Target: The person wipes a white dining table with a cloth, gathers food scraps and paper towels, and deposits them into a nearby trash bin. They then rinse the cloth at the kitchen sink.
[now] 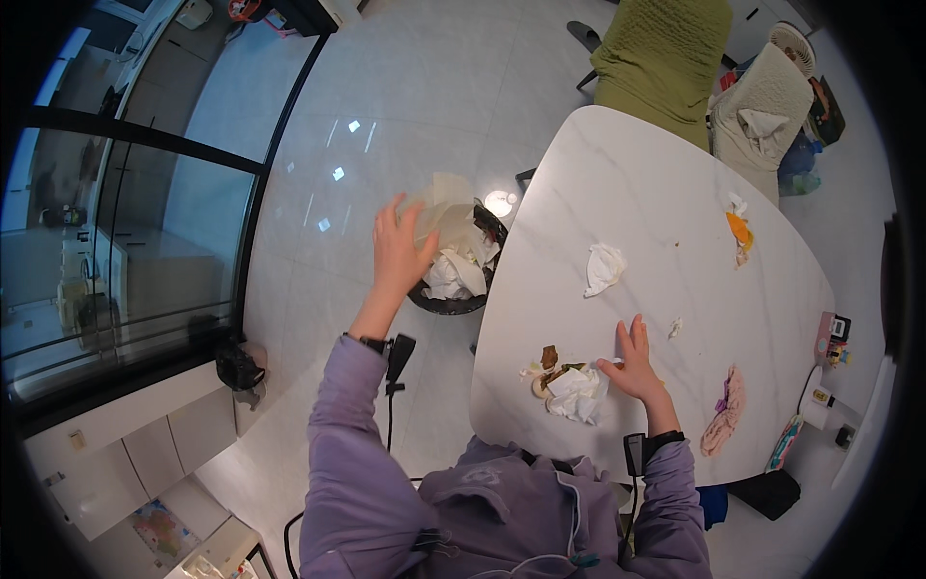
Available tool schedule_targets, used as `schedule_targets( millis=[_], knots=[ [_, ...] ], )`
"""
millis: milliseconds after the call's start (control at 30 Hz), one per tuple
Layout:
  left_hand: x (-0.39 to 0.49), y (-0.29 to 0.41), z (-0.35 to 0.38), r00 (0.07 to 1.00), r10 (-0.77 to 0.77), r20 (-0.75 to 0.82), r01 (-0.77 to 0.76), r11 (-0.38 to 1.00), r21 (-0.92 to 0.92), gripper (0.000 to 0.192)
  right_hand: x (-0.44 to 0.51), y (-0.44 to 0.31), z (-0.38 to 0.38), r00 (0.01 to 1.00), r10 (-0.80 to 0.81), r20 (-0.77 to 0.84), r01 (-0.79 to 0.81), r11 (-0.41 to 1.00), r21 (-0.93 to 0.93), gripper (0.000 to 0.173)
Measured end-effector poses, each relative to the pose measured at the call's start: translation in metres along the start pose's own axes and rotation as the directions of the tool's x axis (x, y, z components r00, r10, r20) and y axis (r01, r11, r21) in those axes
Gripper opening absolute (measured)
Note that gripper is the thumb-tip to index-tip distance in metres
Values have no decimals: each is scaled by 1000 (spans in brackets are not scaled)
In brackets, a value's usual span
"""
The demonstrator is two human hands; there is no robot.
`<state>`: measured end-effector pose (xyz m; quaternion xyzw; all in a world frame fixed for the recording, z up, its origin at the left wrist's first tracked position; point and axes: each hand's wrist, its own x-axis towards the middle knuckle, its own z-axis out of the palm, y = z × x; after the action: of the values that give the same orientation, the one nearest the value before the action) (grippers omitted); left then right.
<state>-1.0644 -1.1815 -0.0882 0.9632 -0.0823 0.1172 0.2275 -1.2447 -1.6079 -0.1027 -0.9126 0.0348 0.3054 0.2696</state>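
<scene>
My left hand [402,242], fingers spread, is over the left side of a trash bin with a black liner [452,307]. Just beside its fingers a pale, blurred sheet [456,206] shows above the crumpled white tissues [454,273] in the bin; whether it touches the hand is unclear. My right hand [635,363] is at the white marble-patterned table, fingers apart, just right of a heap of crumpled tissue [579,394] and brown scraps [550,357]. Another crumpled tissue [605,269] lies farther up the table, with a small white scrap [676,328] to the right.
On the table's right lie a pink cloth-like item [725,412] and orange and white scraps [738,230]. A green-covered chair [662,65] and a cream-covered chair [759,108] stand at the far edge. Glass partition doors [202,210] with black frames are on the left.
</scene>
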Motion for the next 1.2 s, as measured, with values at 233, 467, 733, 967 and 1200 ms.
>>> schedule_targets(
  millis=[233,467,733,967,1200],
  knots=[
    [20,-26,66,975,42,218,-30,998,-61,81,0,-3,-2,1000,8,5,-8,1000,-11,91],
    [-21,-14,105,784,83,616,-112,994,9,76,-1,-3,-2,1000,-5,-4,5,1000,-17,92],
    [-49,-8,154,484,-216,848,-136,939,316,95,-1,-6,-1,999,-15,-41,14,1000,-25,95],
    [-40,-4,171,354,-301,885,-153,915,373,83,-3,-9,-8,999,26,21,-26,999,19,93],
    [-34,-16,135,563,27,826,-146,987,67,62,0,-1,-3,1000,5,-7,-5,998,64,91]
  ],
)
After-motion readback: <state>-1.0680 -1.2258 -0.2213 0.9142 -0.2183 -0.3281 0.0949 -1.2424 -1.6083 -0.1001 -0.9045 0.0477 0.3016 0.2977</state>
